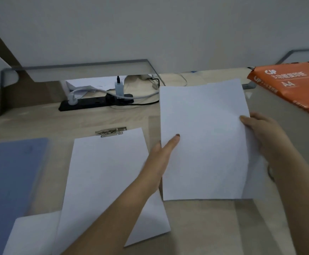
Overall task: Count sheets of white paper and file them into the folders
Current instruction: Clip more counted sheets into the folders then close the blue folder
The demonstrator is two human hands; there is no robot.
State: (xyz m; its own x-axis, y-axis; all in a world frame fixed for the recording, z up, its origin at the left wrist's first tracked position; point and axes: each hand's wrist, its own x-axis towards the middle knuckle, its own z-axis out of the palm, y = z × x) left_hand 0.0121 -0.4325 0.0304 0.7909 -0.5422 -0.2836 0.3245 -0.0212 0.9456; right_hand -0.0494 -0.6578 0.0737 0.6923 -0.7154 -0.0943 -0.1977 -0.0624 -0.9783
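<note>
Pinching the held sheets point(203, 140) at both side edges: left hand point(161, 159) thumb on top mid-left, right hand point(264, 137) thumb on top upper-right, other fingers hidden underneath, so can't tell their spread. Sheets are over the table point(196, 227), just right of the clipped stack point(105, 172); blue folder point(10, 177) far left, orange ream point(293, 85) far right. Paper's light, floppy and slick sheet-to-sheet, so I'd grip mid-edge on both sides to stop sag and fanning.
</note>
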